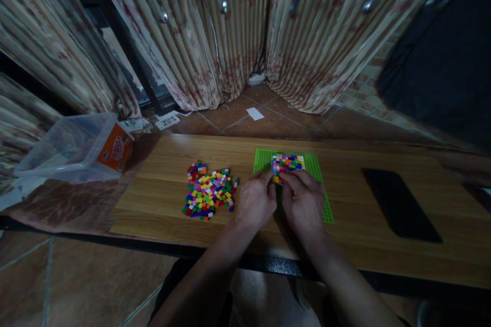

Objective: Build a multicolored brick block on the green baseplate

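Note:
Many-coloured toy building bricks [288, 162] form a packed block on a green studded baseplate [320, 179]. At the block's left front corner, my left hand [256, 200] has its fingers closed, the tips pressing on the bricks. My right hand [305, 202] is closed too, pinching at the front edge of the block. Between the fingertips show a yellow brick and a red brick; fingers hide part of this row. To the left of my left hand lies a loose pile of small bricks [210, 190] in many colours.
The wooden tabletop [153, 184] has a dark front edge. A flat black panel [401, 204] lies on the right. Left of the table stands a clear plastic bin [76, 148] with an orange label. Curtains [226, 41] hang behind, and papers [254, 113] lie on the tiled floor.

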Motion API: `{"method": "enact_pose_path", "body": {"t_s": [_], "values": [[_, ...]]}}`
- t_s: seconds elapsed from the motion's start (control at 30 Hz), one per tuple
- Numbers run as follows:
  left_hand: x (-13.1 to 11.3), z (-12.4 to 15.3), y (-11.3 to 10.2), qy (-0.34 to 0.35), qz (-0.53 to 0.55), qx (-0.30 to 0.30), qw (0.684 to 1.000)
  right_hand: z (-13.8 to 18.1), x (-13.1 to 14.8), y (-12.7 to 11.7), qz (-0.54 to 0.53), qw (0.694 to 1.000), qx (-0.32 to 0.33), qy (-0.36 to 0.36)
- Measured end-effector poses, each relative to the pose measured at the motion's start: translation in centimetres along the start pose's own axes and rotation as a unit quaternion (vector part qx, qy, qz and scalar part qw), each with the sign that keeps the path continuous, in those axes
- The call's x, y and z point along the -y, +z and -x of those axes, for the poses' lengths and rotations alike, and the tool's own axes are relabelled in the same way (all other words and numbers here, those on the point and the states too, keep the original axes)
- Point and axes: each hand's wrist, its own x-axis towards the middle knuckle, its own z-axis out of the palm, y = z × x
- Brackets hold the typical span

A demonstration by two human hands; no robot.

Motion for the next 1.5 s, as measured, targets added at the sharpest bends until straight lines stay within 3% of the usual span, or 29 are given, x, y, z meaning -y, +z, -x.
{"method": "enact_pose_path", "body": {"t_s": [0.3,0.47,0.6,0.73,0.8,0.87,1.0,1.5], "values": [[-0.1,0.4,-0.1,0.01,-0.041,0.003,0.999,0.1,0.0,-0.3,-0.009,1.0,0.009,0.001],[0.7,-0.2,-1.0,-0.003,-0.026,-0.008,1.0,0.0,-0.2,-0.1,-0.019,1.0,-0.02,0.001],[3.1,-1.5,-4.5,-0.053,-0.008,-0.106,0.993,-0.2,-0.5,0.0,-0.036,0.998,-0.047,0.0],[7.3,-2.2,-9.6,-0.188,-0.074,-0.199,0.959,-0.3,-0.5,-0.2,-0.055,0.996,-0.068,-0.002],[9.5,-2.2,-11.5,-0.238,-0.122,-0.184,0.946,-0.3,-0.4,-0.3,-0.063,0.995,-0.076,-0.003],[11.1,-2.0,-12.4,-0.245,-0.149,-0.152,0.946,-0.3,-0.3,-0.3,-0.069,0.994,-0.085,-0.003],[12.7,-2.0,-12.5,-0.22,-0.159,-0.116,0.956,-0.4,0.0,-0.3,-0.08,0.993,-0.091,-0.006],[10.9,-1.9,-10.3,-0.109,-0.129,-0.008,0.986,0.4,2.2,0.7,-0.13,0.989,-0.042,-0.055]]}}
